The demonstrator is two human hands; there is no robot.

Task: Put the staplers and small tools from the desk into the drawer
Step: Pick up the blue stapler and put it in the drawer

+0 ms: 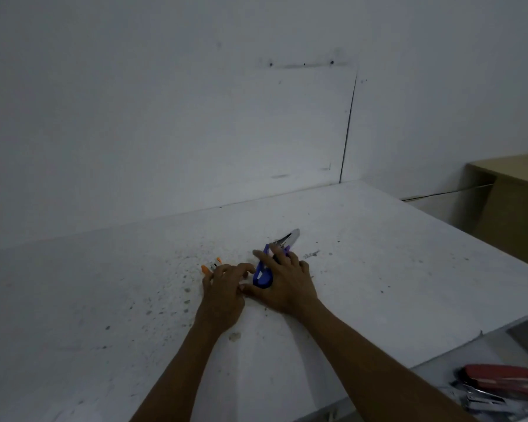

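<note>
The white desk [378,269] fills the lower frame. At lower right the open drawer [457,370] holds a red stapler [500,379]. Mid-frame, the right hand [287,284] lies spread over a blue stapler [264,274], fingers touching, not clenched. Just left, the left hand [223,296] covers a small orange-tipped tool [211,266]; its grip is hidden.

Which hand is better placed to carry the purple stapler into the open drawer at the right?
The right hand, probably. Its fingers already lie over the purple stapler, and the open drawer, holding a red stapler, is on its side. The left hand rests on the small orange-tipped tools.
</note>
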